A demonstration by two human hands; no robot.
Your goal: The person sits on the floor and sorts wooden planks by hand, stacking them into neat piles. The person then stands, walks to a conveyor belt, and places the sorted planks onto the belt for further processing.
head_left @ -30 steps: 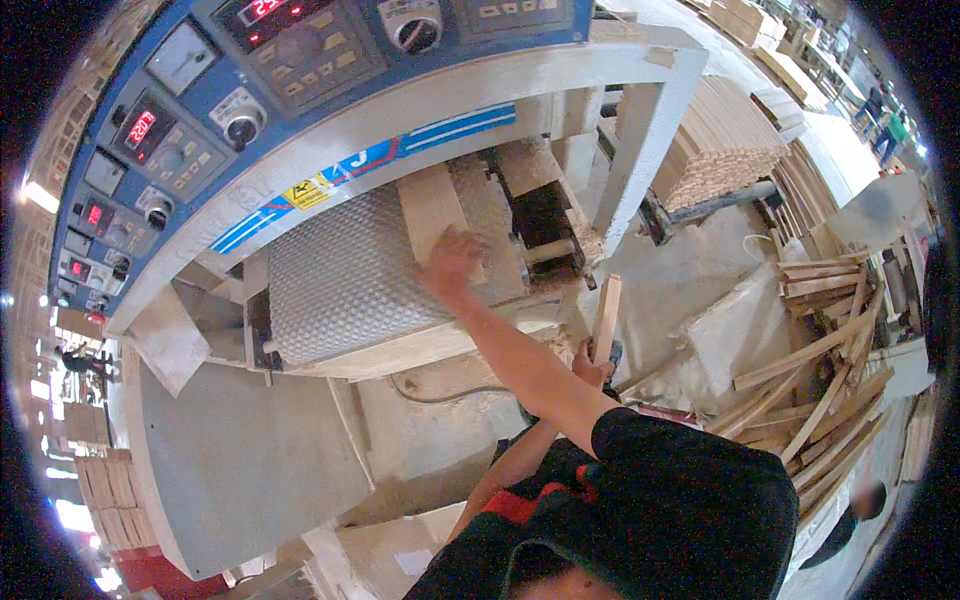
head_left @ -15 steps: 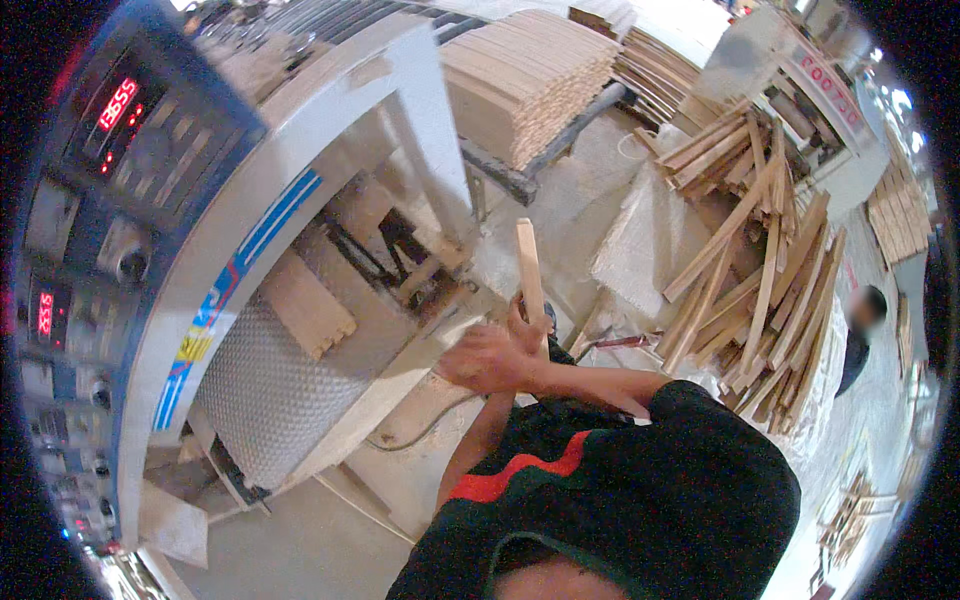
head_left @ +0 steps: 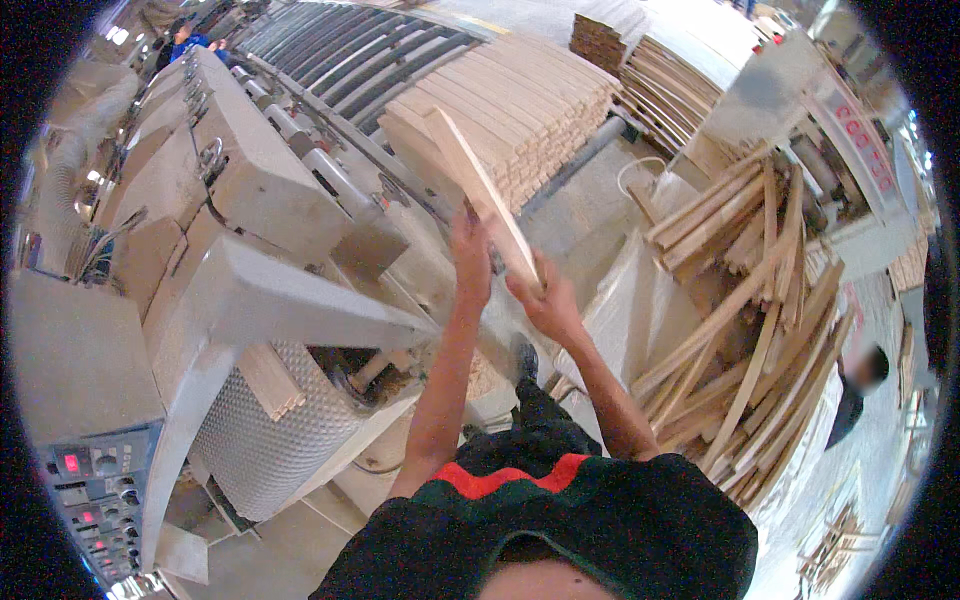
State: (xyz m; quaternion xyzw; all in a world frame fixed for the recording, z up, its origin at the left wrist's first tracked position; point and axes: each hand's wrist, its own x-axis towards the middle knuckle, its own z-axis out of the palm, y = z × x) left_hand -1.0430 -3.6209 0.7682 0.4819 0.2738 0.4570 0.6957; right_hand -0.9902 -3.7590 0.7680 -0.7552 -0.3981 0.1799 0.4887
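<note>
In the head view, the right hand is closed around the near end of a long, straight, pale wooden strip, which is tilted; the left hand is at its left edge, but I cannot tell if it grips. Beyond is a neat, pale wooden stack; rightward lies a loose, brownish wooden pile.

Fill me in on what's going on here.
A person has a long, pale wooden strip up in front of them. The right hand grips its near end, while the left hand is at its side, its exact grip hard to tell. The strip's far end shows against a neat stack of wooden strips. To the right lies a jumbled pile of loose strips; at lower left, more pale wood rests on a machine's dimpled bed.
</note>
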